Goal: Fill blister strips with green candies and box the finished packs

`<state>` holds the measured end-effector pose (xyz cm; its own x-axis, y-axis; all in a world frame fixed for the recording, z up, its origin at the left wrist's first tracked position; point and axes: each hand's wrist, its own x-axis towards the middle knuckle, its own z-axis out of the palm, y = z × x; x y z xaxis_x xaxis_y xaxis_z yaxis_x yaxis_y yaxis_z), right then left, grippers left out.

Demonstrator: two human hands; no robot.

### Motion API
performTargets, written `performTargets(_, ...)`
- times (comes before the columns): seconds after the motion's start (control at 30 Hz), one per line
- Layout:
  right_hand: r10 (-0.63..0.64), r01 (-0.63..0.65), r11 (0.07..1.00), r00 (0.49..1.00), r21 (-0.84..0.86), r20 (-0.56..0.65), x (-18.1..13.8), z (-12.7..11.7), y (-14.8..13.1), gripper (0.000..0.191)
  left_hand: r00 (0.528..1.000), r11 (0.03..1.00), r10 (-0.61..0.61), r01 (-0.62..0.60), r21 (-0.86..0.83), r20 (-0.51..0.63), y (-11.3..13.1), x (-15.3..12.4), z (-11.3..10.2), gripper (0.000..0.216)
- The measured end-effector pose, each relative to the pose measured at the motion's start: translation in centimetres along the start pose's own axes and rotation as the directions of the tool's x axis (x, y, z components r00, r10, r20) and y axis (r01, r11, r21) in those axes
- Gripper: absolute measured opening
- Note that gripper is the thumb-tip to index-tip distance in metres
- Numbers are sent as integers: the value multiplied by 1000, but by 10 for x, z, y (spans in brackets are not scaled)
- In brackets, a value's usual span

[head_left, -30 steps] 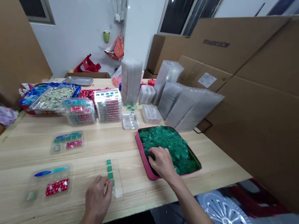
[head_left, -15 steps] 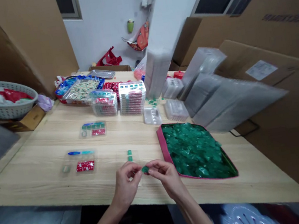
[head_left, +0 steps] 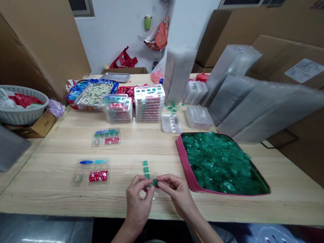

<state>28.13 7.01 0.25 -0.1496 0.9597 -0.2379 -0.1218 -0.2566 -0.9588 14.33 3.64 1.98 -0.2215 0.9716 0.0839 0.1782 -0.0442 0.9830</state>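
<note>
A small green translucent piece (head_left: 155,182) sits between the fingertips of my two hands. My left hand (head_left: 138,198) pinches its left side and my right hand (head_left: 177,192) its right side, both low over a clear plastic tray (head_left: 152,167). A column of green squares (head_left: 146,169) lies in that tray; its near part is hidden by my fingers. Right of my hands stands a pink-rimmed box (head_left: 188,170) heaped with green wrapped pieces (head_left: 220,165).
To the left lie a clear tray with a red patterned packet (head_left: 98,176) and a filled tray (head_left: 106,138). Behind stand stacked filled cases (head_left: 149,104), clear empty trays (head_left: 171,124) and tall plastic stacks (head_left: 237,98). A grey basket (head_left: 14,113) is at far left, cardboard at right.
The whole view has shifted, so the table appears farther right. My hands have moved slightly left relative to the tray, and another green square now shows in its column.
</note>
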Motion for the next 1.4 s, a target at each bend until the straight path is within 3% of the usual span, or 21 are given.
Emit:
performTargets(0.3, 25, -25, 999, 1000, 45, 2, -1, 6, 4, 23, 1000, 999, -11, 12, -52, 7, -5, -4, -1, 6)
performTargets(0.4, -7, 7, 999, 1000, -32, 11, 0, 3, 5, 21, 997, 997, -47, 51, -65, 62, -7, -3, -4, 5)
performTargets(0.5, -83, 95, 974, 994, -205, 69, 2, -4, 4, 14, 977, 979, -177, 187, -77, 118, -12, 0, -14, 8)
performTargets(0.6, -183, 236, 867, 970, -440, 160, 2, -9, 2, 7, 965, 967, -252, 254, -14, 66, -20, 4, -25, 9)
performTargets(0.7, -195, 366, 711, 923, -600, 331, -1, -6, 2, 10, 964, 964, -258, 253, 77, 63, -28, 6, -29, 10)
performTargets(0.8, -194, 494, 556, 859, -669, 473, -6, 1, 5, 19, 965, 964, -246, 234, 126, 87, -34, 4, -27, 11)
performTargets(0.93, -208, 579, 336, 815, -743, 541, -9, 9, 11, 22, 965, 959, -240, 219, 180, 103, -42, 0, -23, 12)
performTargets(1.0, -205, 602, 283, 799, -747, 566, -7, 10, 14, 24, 965, 955, -238, 212, 207, 114, -46, -1, -23, 12)
performTargets(1.13, -229, 633, 337, 773, -697, 592, -1, 10, 19, 26, 966, 951, -225, 189, 245, 128, -51, -1, -23, 14)
performTargets(1.27, -203, 600, 449, 791, -663, 578, -1, 5, 17, 24, 978, 933, -159, 104, 344, 136, -46, -6, -22, 15)
performTargets(1.33, -184, 546, 554, 816, -628, 548, -2, 1, 13, 21, 992, 917, -27, -24, 397, 122, -41, -13, -22, 17)
performTargets(1.4, -191, 483, 646, 852, -592, 487, -1, -4, 10, 21, 972, 860, 186, -232, 455, 143, -41, -22, -18, 25)
